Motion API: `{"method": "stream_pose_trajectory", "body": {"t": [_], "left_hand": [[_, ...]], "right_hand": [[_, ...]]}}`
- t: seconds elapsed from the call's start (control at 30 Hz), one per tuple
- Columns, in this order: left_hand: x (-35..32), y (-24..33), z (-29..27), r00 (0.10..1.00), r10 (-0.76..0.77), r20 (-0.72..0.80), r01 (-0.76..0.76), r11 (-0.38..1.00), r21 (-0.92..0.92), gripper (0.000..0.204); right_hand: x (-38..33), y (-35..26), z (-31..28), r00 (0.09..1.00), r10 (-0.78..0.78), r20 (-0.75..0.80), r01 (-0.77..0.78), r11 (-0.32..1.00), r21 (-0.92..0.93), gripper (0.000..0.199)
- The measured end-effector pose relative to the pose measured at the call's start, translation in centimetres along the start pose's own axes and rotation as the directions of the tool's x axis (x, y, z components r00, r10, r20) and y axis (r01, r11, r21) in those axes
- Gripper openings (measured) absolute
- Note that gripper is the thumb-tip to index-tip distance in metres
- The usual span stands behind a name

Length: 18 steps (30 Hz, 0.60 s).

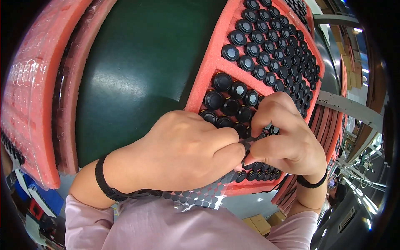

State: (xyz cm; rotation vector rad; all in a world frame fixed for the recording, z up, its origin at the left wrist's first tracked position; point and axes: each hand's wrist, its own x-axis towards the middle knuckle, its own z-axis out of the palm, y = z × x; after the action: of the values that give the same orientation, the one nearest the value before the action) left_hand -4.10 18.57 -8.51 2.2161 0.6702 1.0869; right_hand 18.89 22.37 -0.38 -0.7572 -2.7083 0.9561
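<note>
My left hand (183,152) and my right hand (287,137) meet fingertip to fingertip over the near end of a pink foam tray (216,58) filled with several round black caps (246,62). Between the pinched fingers sits a small dark piece (246,145), too hidden to identify. Under my left hand lies a clear sheet of small dark round pads (200,196), and the hand seems to rest on or hold it. Both wrists wear black bands.
A dark green table surface (137,66) lies left of the tray. A stack of pink foam trays (33,96) stands at the far left. More pink trays and metal framing (350,108) sit at the right.
</note>
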Motion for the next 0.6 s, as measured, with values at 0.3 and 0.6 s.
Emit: {"method": "stream_pose_trajectory", "body": {"t": [0.3,0.6], "left_hand": [[-0.09,0.11,-0.30,0.999,-0.007,0.032,0.007,1.000,0.005,0.022],[0.02,-0.18,-0.07,1.000,-0.009,0.025,0.010,0.999,-0.031,0.026]], "right_hand": [[-0.22,0.10,0.30,0.997,-0.052,-0.048,0.049,0.996,-0.070,0.018],[-0.35,0.04,-0.04,0.997,-0.079,-0.012,0.078,0.993,-0.085,0.024]]}}
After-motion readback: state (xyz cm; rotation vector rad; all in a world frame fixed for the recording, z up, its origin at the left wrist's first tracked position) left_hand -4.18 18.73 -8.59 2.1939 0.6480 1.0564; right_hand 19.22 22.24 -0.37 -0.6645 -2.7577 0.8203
